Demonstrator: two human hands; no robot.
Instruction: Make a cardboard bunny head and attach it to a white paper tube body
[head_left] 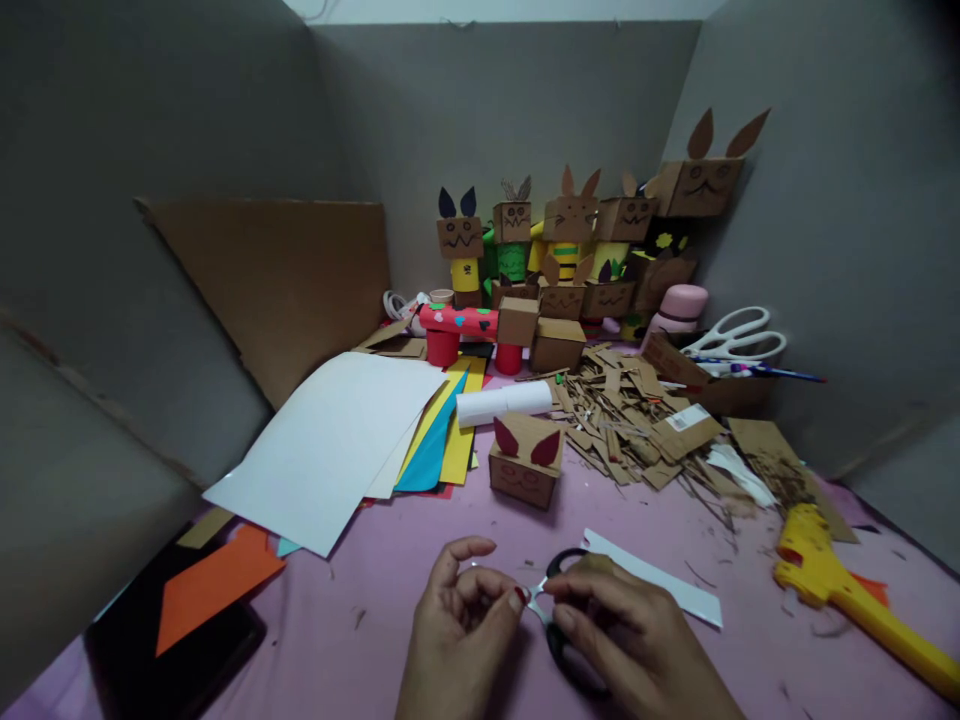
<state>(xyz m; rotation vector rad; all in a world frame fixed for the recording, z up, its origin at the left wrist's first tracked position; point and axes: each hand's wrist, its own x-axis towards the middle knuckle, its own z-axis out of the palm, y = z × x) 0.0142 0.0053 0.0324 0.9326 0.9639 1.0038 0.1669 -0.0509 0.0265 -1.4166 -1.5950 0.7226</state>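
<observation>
Small scissors (555, 625) with black handles and short metal blades are held in my right hand (634, 615), its fingers closed around the handle area. My left hand (469, 630) is pinched, thumb against finger, right at the blades. A small dark red spot shows at its fingertips; I cannot tell whether it is a nail or a scrap. Just beyond both hands stands a small cardboard box head (525, 470) with dark red ears and a drawn face. A white strip (660, 580) lies behind my right hand.
White sheets (337, 430) and coloured paper lie at left, near an orange piece (217, 580) on a dark flat object (187, 660). Cardboard scraps (622, 410), white-handled scissors (739, 335) and a yellow glue gun (847, 590) are at right. Cardboard animal figures (570, 220) stand behind.
</observation>
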